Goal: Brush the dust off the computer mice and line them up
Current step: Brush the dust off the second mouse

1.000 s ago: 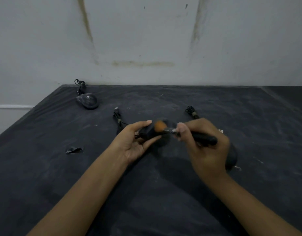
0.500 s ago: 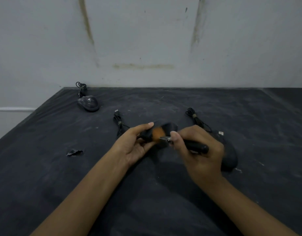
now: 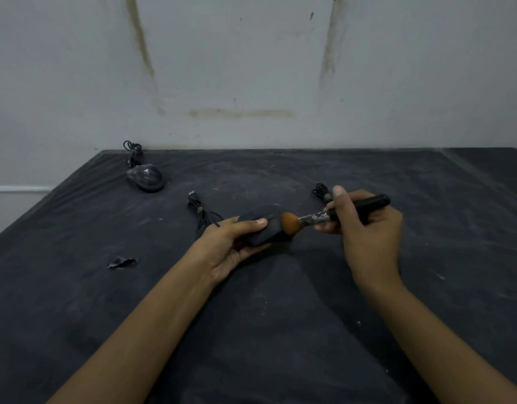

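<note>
- Head view, frame centre: left hand [image 3: 231, 246] holds a black mouse [image 3: 266, 231], thumb on top and fingers [image 3: 251, 249] curled under it.
- The mouse's long axis runs roughly across the frame, with its free end pointing right.
- Right hand [image 3: 371, 237] grips the brush [image 3: 318, 218] by its black handle, pen-style. The handle angles to the upper right.
- Key relation: the orange bristles touch the mouse's right end, just right of the left thumb. I'd say the right hand makes the stroke while the left only steadies.
- Second mouse [image 3: 146, 177] sits upper left near the worktop's back edge, well apart from both hands.
- A loose cable [image 3: 202, 211] lies just beyond the left hand.
- Worktop [image 3: 280, 316] is dark, dusty and wrinkled, with a torn scrap [image 3: 120, 262] at left.
- Behind it is a pale, stained wall [image 3: 251, 68].
</note>
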